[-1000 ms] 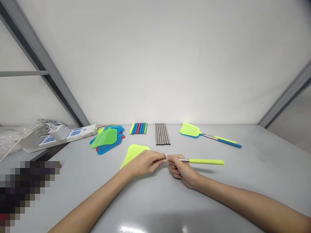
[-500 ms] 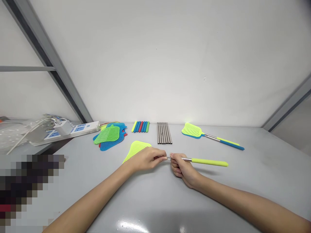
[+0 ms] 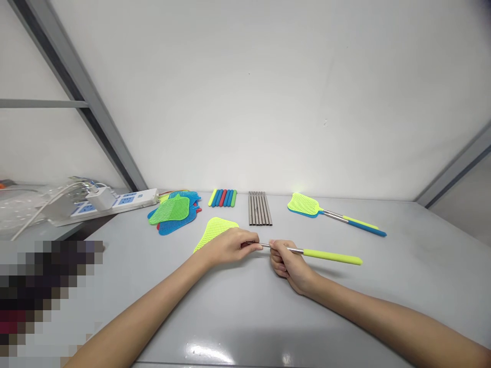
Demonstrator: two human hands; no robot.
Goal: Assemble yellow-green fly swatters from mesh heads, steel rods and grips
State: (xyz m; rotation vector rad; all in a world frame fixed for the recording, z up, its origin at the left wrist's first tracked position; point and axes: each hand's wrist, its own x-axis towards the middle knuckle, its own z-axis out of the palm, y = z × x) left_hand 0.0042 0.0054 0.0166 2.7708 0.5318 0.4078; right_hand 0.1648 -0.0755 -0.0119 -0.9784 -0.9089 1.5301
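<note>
A yellow-green fly swatter (image 3: 332,257) with a metal rod lies across both hands, above the grey table. My left hand (image 3: 233,247) pinches the thin part of the rod near the mesh head, covering where they join. Part of the yellow mesh shows behind that hand. My right hand (image 3: 290,267) is wrapped round the thicker metal section, thumb on top, and the foam-like grip sticks out to its right. A short stretch of bare rod shows between the two hands.
Loose mesh swatter heads (image 3: 174,212) overlap at the left, beside a power strip (image 3: 132,200). Several coloured grips (image 3: 223,198) and metal tubes (image 3: 260,208) lie in rows along the wall. Two swatters with handles (image 3: 330,213) rest at the right. A pixelated area covers the lower left.
My hands have drawn very slightly apart, and a little more thin rod shows between them. The view has shifted a touch. Both grasps stay the same.
</note>
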